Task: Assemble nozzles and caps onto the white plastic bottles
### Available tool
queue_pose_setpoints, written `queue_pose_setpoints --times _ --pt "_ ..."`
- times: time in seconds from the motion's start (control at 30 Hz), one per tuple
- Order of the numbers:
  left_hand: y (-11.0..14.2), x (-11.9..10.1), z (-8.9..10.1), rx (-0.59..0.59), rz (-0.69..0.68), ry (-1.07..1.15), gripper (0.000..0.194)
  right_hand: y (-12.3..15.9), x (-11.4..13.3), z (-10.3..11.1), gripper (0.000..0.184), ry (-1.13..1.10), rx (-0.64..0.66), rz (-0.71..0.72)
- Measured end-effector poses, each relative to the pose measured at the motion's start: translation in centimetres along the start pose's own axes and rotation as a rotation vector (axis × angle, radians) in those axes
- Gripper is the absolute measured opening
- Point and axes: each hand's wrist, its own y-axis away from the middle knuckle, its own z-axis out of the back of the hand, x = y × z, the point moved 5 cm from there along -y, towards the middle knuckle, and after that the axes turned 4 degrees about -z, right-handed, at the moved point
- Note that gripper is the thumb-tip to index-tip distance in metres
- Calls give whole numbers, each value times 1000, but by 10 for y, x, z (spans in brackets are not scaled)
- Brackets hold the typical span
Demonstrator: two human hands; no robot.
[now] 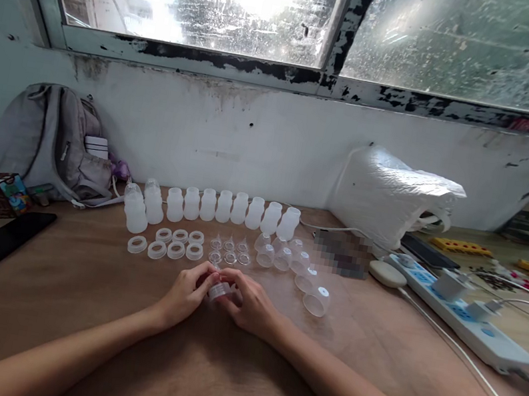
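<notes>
Between my left hand (189, 290) and my right hand (247, 300) is a translucent baby bottle collar ring (218, 291), with the fingers of both hands closed around it. Whether a nipple sits inside it is hidden by my fingers. Just beyond my hands stand several clear bottle nipples (229, 257) in rows. Left of them lie white collar rings (176, 249), also in rows. Clear domed caps (316, 301) are grouped to the right. Behind everything runs a line of frosted bottle bodies (224, 207); two bottles (135, 209) at its left end have tops on.
At left are a grey backpack (46, 134), a small carton (4, 195) and a black phone (2, 239). At right lie a white plastic bag (381, 194), a round white device (387, 274) and a power strip (499, 342) with cables. A wall and window bound the back.
</notes>
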Motion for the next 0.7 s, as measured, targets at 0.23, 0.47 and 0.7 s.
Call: queue_pose_setpoints --times 0.23,0.47,0.7 --pt "-5 19 -3 -54 165 320 31 -3 0 2 10 -109 -83 -144" --pt "8 2 -14 69 77 170 37 -6 -14 6 12 -92 -160 -295" --pt "11 2 -19 127 77 -25 58 -9 -16 5 12 -88 -130 -338"
